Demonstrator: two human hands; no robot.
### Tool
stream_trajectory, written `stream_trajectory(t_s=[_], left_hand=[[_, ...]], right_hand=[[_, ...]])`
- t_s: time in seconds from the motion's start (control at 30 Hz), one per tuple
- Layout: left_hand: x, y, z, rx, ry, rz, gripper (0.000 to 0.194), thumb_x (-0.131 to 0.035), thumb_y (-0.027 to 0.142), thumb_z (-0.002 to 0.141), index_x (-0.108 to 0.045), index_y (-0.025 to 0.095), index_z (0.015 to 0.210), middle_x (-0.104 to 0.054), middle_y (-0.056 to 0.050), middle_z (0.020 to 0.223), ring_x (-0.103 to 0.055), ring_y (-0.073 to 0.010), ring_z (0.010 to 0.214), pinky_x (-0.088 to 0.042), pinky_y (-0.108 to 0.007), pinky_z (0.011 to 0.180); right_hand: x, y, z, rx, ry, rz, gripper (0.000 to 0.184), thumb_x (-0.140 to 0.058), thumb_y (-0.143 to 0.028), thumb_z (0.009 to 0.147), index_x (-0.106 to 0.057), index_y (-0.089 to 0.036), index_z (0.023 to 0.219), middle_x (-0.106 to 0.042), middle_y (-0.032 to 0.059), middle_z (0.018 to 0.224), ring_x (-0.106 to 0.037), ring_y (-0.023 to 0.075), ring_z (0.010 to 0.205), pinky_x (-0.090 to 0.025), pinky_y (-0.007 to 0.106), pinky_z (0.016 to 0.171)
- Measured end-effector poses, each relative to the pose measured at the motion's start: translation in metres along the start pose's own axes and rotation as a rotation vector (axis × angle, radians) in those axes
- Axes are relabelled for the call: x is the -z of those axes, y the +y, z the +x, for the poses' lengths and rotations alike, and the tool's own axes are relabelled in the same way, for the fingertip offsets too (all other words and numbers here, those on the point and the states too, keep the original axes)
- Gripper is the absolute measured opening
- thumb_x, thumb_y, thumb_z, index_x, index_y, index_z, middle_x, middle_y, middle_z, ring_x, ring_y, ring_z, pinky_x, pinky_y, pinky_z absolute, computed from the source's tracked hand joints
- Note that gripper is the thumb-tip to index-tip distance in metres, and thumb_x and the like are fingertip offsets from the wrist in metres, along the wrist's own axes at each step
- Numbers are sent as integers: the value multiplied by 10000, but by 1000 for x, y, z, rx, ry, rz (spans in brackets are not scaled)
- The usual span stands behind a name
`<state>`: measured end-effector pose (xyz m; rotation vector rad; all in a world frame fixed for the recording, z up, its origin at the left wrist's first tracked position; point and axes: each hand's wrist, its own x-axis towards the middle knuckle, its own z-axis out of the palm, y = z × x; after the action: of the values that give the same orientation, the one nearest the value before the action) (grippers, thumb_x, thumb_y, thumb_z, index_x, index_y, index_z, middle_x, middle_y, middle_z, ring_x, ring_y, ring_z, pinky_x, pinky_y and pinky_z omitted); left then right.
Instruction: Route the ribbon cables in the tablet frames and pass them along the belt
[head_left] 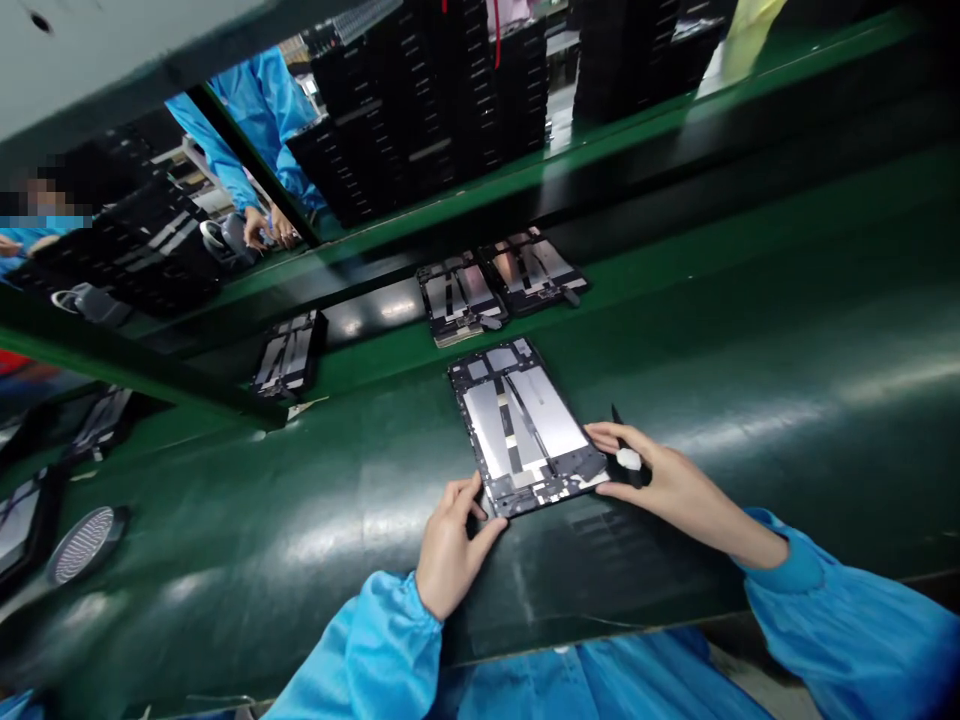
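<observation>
An opened tablet [529, 425] lies in front of me, inner side up, with silver battery panels, black flex strips and circuit parts along its near end. My left hand [452, 545] grips its near left corner between thumb and fingers. At the near right corner, my right hand [667, 485] pinches the edge, thumb below and fingers above. A small white piece [628, 459] and a dark pointed tool [617, 414] show by the right palm; whether that hand holds them I cannot tell. Whether the tablet touches the green bench [360, 500] is unclear.
Two more opened tablets [459, 295] lie beyond mine, with another [285, 355] farther left. A green post [150, 355] crosses the left side. Black tray stacks [420, 110] stand behind. A co-worker's hands [268, 228] are at upper left. A round perforated object [86, 545] lies left.
</observation>
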<state>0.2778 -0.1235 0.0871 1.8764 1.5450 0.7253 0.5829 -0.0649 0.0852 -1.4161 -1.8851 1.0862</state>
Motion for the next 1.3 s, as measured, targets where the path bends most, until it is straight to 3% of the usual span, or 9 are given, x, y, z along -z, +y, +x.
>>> stream_trajectory(t_s=[0.13,0.3,0.5,0.67,0.83,0.93,1.03,1.2,1.3], left_hand=[[-1,10,-3,-143,52,221,472,-631,370,914,-544,161,1328,-621,-67,1064,-614,-147,815,-529,-281,740],[9,20,7,-322,166,354,245,-617,335,932,-642,225,1150,-645,-11,979,-605,-146,872,-490,-269,748],[-4,28,10,-505,188,414,115,-589,212,944,-656,205,1037,-629,1,889,-544,-120,757,-429,-244,641],[-7,27,12,-427,133,296,106,-539,223,973,-634,175,972,-630,-30,915,-587,-132,829,-469,-238,715],[-9,25,13,-304,100,113,161,-556,273,969,-613,186,1092,-637,-48,991,-622,-134,886,-501,-233,761],[-10,25,13,-312,141,134,228,-630,308,924,-607,183,1114,-648,-48,990,-626,-142,872,-500,-236,742],[-10,25,15,-351,165,137,74,-590,234,946,-628,180,980,-661,-31,923,-624,-136,845,-483,-238,747],[-10,28,14,-237,66,-32,91,-591,227,942,-648,177,892,-638,-18,836,-575,-106,717,-459,-219,671],[-8,29,12,-240,66,-22,98,-623,252,926,-663,187,987,-663,-28,896,-584,-115,747,-474,-232,699]], right_hand=[[13,0,-4,11,8,4,608,-699,-418,826,-477,-259,1369,-612,51,1331,-593,244,1226,-522,354,1009],[5,-31,-3,172,226,-69,423,-641,-372,906,-536,-242,1294,-665,56,1241,-628,221,1173,-536,321,968],[-31,-59,9,354,-118,-8,244,-524,-217,974,-618,-218,1199,-701,58,1128,-685,182,1017,-558,284,869],[-47,-62,18,430,-171,-32,256,-579,-165,928,-627,-207,1175,-713,51,1014,-675,192,935,-537,304,797],[-51,-63,19,339,-109,76,207,-550,-192,933,-620,-187,1129,-703,35,897,-674,167,842,-519,280,769],[-50,-65,18,308,-99,100,224,-559,-186,922,-602,-189,1142,-703,13,898,-676,151,840,-511,260,781],[-48,-65,18,315,-123,91,237,-556,-158,919,-593,-190,1150,-701,2,894,-672,143,849,-498,254,800],[-47,-64,18,359,-167,48,282,-576,-131,906,-594,-201,1179,-701,15,911,-663,178,929,-488,288,823],[-47,-64,18,358,-164,41,260,-563,-122,910,-604,-202,1154,-703,18,905,-668,182,930,-494,287,809]])
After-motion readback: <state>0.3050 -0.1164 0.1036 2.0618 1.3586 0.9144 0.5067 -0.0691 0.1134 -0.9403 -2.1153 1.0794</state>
